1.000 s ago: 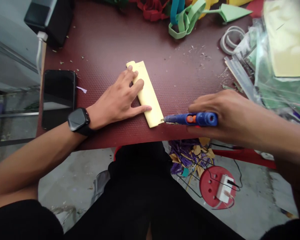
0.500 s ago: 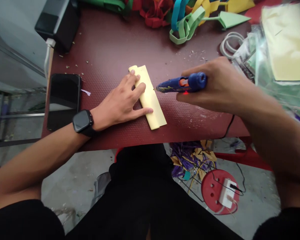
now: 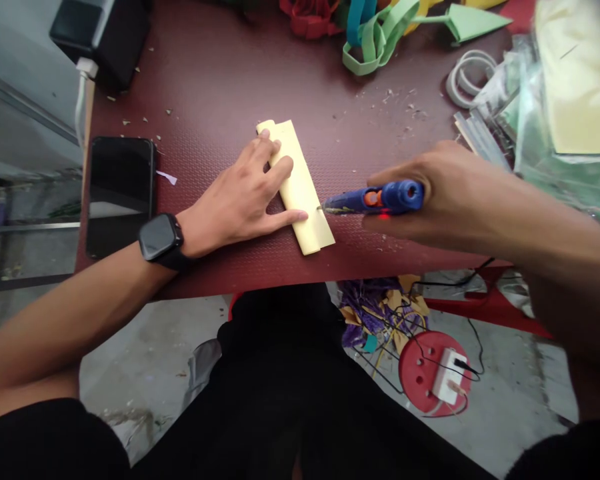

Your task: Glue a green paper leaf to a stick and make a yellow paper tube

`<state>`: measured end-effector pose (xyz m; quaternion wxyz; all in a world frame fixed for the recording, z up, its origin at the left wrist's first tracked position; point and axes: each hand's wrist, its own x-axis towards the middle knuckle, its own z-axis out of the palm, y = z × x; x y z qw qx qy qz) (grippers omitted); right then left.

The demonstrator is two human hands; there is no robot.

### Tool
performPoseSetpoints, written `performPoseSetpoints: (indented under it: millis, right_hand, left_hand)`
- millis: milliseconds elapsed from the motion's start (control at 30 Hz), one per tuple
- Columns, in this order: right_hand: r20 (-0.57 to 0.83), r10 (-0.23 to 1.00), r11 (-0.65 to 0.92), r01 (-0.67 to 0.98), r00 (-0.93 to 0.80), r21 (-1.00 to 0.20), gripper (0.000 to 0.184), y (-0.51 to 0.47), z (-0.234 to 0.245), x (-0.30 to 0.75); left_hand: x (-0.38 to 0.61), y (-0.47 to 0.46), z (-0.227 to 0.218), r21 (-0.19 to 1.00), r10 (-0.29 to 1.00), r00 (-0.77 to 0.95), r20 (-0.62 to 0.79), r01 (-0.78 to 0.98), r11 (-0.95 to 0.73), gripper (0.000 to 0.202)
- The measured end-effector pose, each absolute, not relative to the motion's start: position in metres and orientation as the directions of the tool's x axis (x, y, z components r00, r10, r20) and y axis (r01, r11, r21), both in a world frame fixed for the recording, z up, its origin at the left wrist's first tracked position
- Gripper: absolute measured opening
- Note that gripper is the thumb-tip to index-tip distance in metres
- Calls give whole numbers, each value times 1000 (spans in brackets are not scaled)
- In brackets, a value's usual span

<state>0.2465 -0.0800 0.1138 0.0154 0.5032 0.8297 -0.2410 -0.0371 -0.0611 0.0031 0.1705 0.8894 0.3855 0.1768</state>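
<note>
A pale yellow sheet (image 3: 300,180), rolled or folded over along its left side, lies on the dark red table. My left hand (image 3: 250,183) presses it down with spread fingers, the thumb low on the roll and the fingertips higher up. My right hand (image 3: 420,193) is wrapped round a blue glue gun (image 3: 365,199) with an orange part and a red light. The gun's nozzle is at the sheet's flat right strip, over its lower half; whether it touches is too small to tell.
A black phone (image 3: 121,193) lies at the left, below a black box (image 3: 103,40) with a white plug. Green looped strips (image 3: 380,40) and red folded shapes (image 3: 310,17) are at the back. Plastic bags and yellow sheets (image 3: 580,87) cover the right. A red stool (image 3: 420,373) carries a power strip.
My right hand has brought the glue gun down toward me, its nozzle moving from beside the sheet's middle to its lower right part. My left hand keeps its place on the sheet.
</note>
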Motion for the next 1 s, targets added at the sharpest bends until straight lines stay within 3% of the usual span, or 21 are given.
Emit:
performPoseSetpoints:
  millis: [100,267,433,633,800,1000]
  right_hand:
    - [-335,816,401,878,-472,-262,45,-94,120,248]
    - [-491,732,408,881,-472,-238,36,-110,131,255]
    - [-269,796,412,811,-542,-416,30,-100,140,263]
    - [-70,890,398,842,-451,-364,33,-54,127,236]
    - [-30,925,323,827,-378,-460,35,-20,109,207]
    - [-48,932,298,835,-359,-462,31,-2,105,196]
  left_hand:
    - [-38,-60,3,442,741,644,189,618,-650,68]
    - [-39,-59,2,438,738,644,203,614,-656,67]
    - [-38,-60,-3,434,743,626,234,617,-657,69]
    - [-37,-62,0,388,735,636,234,632,-671,65]
    - [-38,-62,2,378,725,645,240,626,-682,65]
    - [-37,-63,2,384,731,643,228,631,-674,65]
